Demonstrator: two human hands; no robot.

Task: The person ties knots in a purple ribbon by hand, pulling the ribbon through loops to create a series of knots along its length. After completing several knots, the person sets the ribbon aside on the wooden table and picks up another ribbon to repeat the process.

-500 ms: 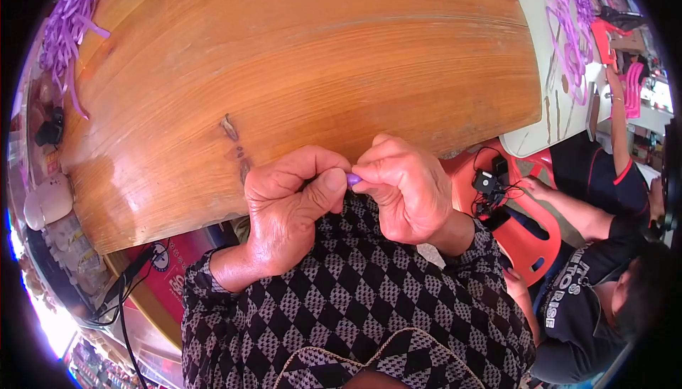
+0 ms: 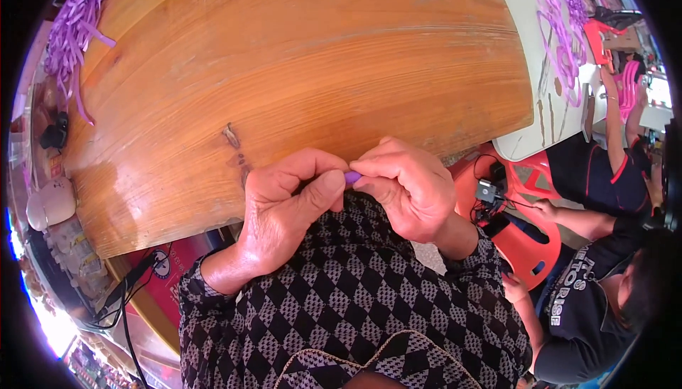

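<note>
**Small narrow purple ribbon-like piece [image 2: 352,176], pinched from both ends**

At far left, a tangled heap of shiny purple strips [image 2: 84,16] over the edge of the glossy orange-brown wooden desk [image 2: 305,62]. Next, near the front edge of the desk, left hand [image 2: 284,211], with thumb and bent forefinger closed on the left end of the piece. Then the piece itself, directly between the fingertips, with long axis roughly sideways. Then right hand [image 2: 406,193], likewise closed on the right end; no nearer hand, with both touching. Farther right, an orange plastic chair [image 2: 522,255].
</note>
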